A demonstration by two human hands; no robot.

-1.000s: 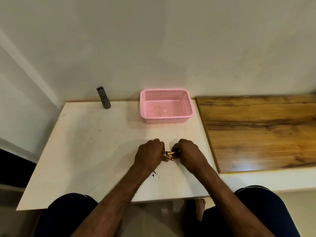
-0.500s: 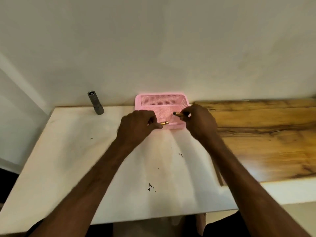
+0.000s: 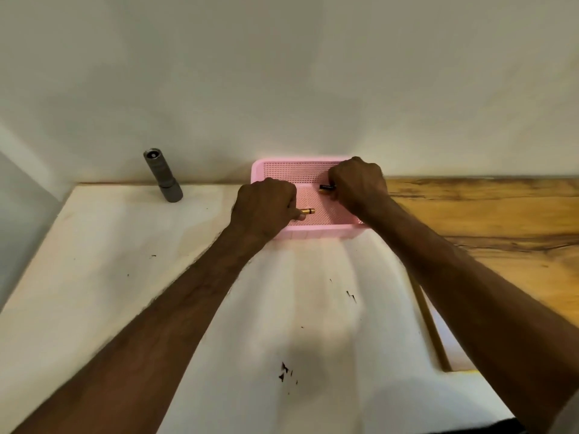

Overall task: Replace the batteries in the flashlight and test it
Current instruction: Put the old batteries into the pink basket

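Observation:
A grey flashlight [image 3: 163, 175] stands upright at the back of the white table, against the wall, far left of both hands. My left hand [image 3: 264, 206] grips a gold battery [image 3: 307, 211] whose tip pokes out over the pink basket [image 3: 316, 231]. My right hand [image 3: 357, 184] pinches a black and gold battery [image 3: 326, 187] low inside the same basket. Both hands are curled, and whether more batteries lie inside them is hidden.
The white table [image 3: 125, 277] carries a few dark specks. A wooden board [image 3: 488, 220] lies to the right of the basket, its left edge running toward me. The wall rises directly behind the basket and flashlight.
Both hands have travelled from the table's front middle to the pink basket, each carrying a battery, and now reach over and into it. The camera has leaned forward.

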